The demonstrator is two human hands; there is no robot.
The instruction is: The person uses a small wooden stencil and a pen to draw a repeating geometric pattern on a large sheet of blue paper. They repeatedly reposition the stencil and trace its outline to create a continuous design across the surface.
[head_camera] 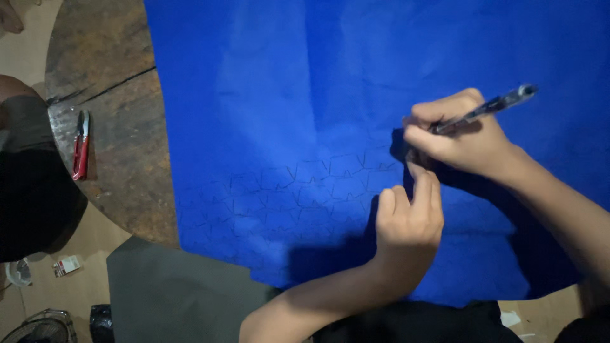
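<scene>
right hand (467, 136) grips a pen (486, 109), tip on the blue cloth (279, 127) spread over the bench (121, 127). left hand (410, 219), fingers curled, presses the cloth; if it slips, the cloth could shift and skew the line.

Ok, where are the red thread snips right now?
In the head view, the red thread snips lie far left on the round wooden table, apart from the blue fabric and both hands.

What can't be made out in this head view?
- Pen tip: hidden by right hand.
- Whatever the left hand pins on the blue sheet: covered by its fingers.
- Drawn outlines: too faint and dark.
- Red tool on round table: too small to identify.
</scene>
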